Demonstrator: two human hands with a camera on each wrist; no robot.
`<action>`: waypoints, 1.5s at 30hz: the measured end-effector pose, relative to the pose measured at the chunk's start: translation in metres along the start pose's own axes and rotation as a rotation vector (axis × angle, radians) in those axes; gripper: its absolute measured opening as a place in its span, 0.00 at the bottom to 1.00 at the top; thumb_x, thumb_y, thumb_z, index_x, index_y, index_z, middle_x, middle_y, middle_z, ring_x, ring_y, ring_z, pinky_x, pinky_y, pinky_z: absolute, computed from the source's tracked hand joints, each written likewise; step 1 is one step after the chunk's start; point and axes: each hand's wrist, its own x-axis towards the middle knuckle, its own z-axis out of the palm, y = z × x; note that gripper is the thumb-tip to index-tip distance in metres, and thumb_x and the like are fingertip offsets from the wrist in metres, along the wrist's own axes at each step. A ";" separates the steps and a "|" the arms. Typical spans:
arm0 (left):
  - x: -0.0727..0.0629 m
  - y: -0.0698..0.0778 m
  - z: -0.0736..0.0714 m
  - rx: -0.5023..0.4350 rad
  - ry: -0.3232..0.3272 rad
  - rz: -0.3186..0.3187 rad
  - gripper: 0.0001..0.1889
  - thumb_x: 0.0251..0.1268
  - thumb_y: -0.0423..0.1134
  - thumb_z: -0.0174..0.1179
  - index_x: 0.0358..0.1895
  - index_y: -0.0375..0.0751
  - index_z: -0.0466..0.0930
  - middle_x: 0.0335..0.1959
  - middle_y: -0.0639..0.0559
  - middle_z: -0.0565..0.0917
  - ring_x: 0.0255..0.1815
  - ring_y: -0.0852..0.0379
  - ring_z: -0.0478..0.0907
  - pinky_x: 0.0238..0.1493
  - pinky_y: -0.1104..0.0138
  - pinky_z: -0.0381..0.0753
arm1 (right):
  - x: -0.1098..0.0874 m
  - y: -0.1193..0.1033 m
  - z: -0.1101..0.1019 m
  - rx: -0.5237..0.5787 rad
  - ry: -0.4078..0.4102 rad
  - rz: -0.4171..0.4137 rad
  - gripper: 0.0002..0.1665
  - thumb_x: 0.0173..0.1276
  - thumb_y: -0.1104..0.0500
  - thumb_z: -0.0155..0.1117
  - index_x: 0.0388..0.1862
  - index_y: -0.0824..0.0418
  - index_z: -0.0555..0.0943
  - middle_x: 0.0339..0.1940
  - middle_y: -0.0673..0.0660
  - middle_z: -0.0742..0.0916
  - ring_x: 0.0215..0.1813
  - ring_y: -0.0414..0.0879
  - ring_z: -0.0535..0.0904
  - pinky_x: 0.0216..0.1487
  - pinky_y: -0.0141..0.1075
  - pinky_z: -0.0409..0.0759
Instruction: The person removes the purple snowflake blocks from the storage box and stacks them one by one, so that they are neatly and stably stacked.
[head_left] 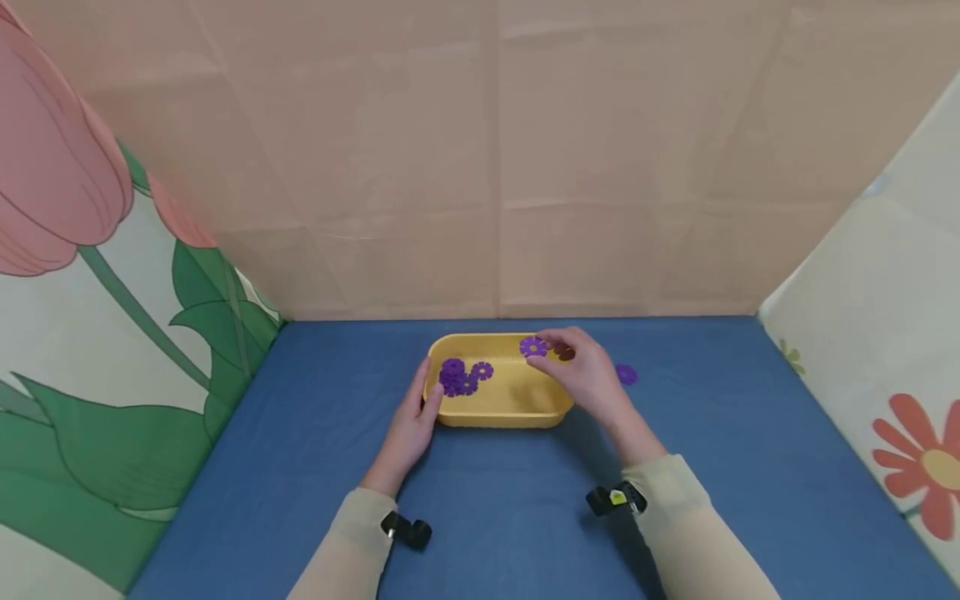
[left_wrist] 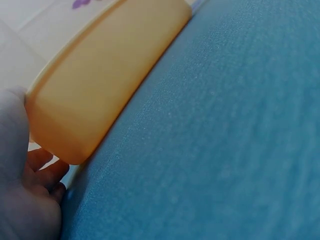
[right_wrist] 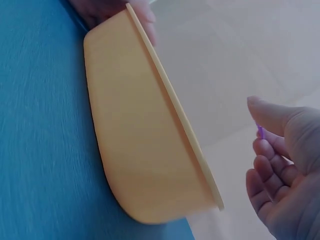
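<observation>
A yellow plastic tray [head_left: 517,408] stands on the blue cloth, with several purple flower-shaped discs [head_left: 453,380] clustered in its left part. My left hand [head_left: 411,421] grips the tray's left end; in the left wrist view the thumb is at the rim and the fingers curl around the end wall. Over the tray's right part, my right hand [head_left: 583,373] pinches one purple notched disc [head_left: 533,347] between thumb and fingers. In the right wrist view that disc shows edge-on as a thin purple sliver [right_wrist: 260,131], above the tray rim.
Another purple disc [head_left: 626,374] lies on the blue cloth [head_left: 495,500], right of the tray beyond my right hand. A plain beige sheet [head_left: 480,167] hangs behind the table. Printed flower panels [head_left: 105,417] stand at the left and right sides.
</observation>
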 end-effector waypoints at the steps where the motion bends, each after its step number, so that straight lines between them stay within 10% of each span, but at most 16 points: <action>1: 0.000 0.000 0.000 0.002 0.000 -0.005 0.41 0.86 0.72 0.42 0.93 0.65 0.47 0.92 0.57 0.53 0.91 0.49 0.48 0.88 0.45 0.50 | -0.001 0.002 -0.003 0.009 0.015 -0.002 0.29 0.74 0.48 0.82 0.67 0.58 0.88 0.57 0.58 0.86 0.59 0.61 0.82 0.64 0.55 0.84; 20: 0.001 -0.001 0.000 0.018 -0.005 -0.015 0.41 0.85 0.74 0.41 0.93 0.67 0.46 0.92 0.57 0.53 0.91 0.49 0.48 0.88 0.45 0.50 | -0.015 0.047 -0.045 0.003 0.183 0.086 0.33 0.76 0.45 0.79 0.72 0.60 0.85 0.62 0.64 0.86 0.61 0.58 0.80 0.68 0.55 0.81; 25: 0.000 -0.001 0.000 0.011 -0.007 -0.017 0.41 0.85 0.74 0.41 0.93 0.68 0.45 0.92 0.57 0.52 0.91 0.48 0.48 0.88 0.44 0.50 | -0.020 0.061 -0.056 -0.023 0.223 0.145 0.34 0.75 0.42 0.79 0.71 0.60 0.86 0.60 0.64 0.86 0.59 0.56 0.79 0.59 0.37 0.79; 45: 0.001 0.000 0.001 0.027 0.006 -0.025 0.43 0.86 0.73 0.41 0.93 0.62 0.46 0.92 0.57 0.52 0.91 0.48 0.48 0.88 0.44 0.49 | -0.022 0.127 -0.076 -0.057 0.126 0.224 0.37 0.78 0.41 0.76 0.70 0.69 0.83 0.61 0.71 0.87 0.59 0.59 0.82 0.44 0.24 0.76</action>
